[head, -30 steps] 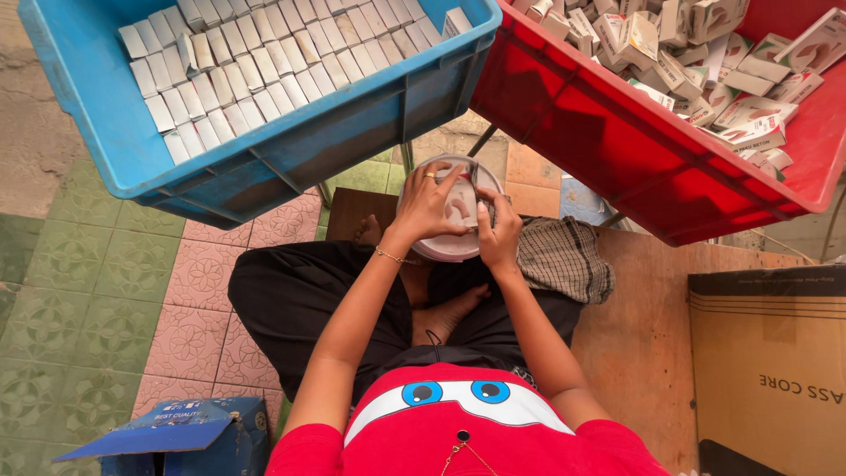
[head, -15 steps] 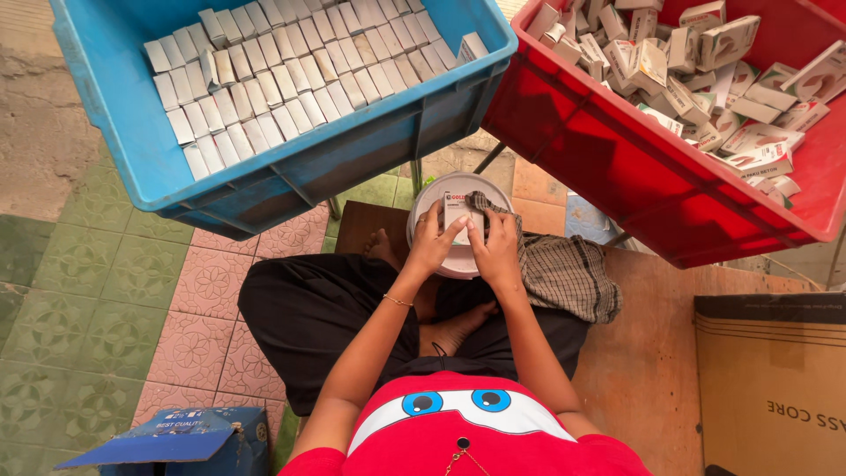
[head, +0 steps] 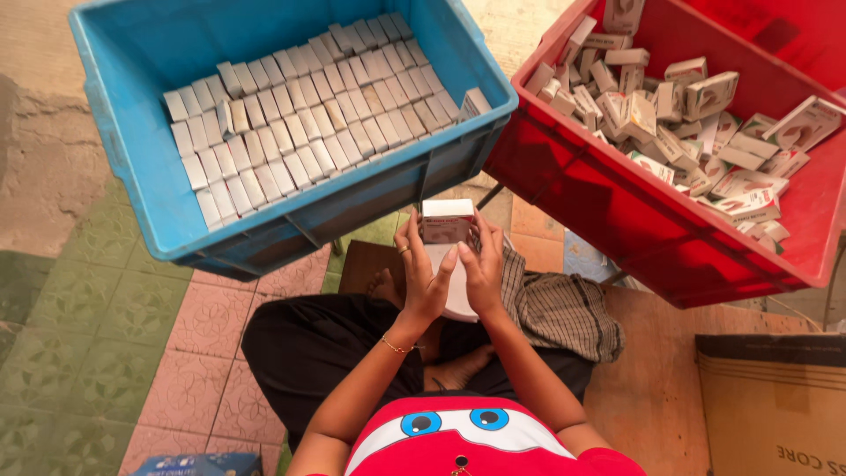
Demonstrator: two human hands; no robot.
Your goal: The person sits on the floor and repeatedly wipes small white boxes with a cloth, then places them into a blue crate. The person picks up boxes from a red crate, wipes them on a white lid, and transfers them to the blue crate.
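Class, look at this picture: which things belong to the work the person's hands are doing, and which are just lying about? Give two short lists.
In the work:
small white box, held between left hand and right hand
blue crate of boxes packed in neat rows
red crate of loose, jumbled boxes

Lying about:
checked cloth
cardboard carton
blue package on the tiled floor

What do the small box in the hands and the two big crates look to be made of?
Small box: thin printed cardboard, matte, with sharp folded edges.
Blue crate and red crate: moulded hard plastic, slightly glossy, judging by the thick rims and ribbed walls.
Both hands, left hand and right hand, hold the box.
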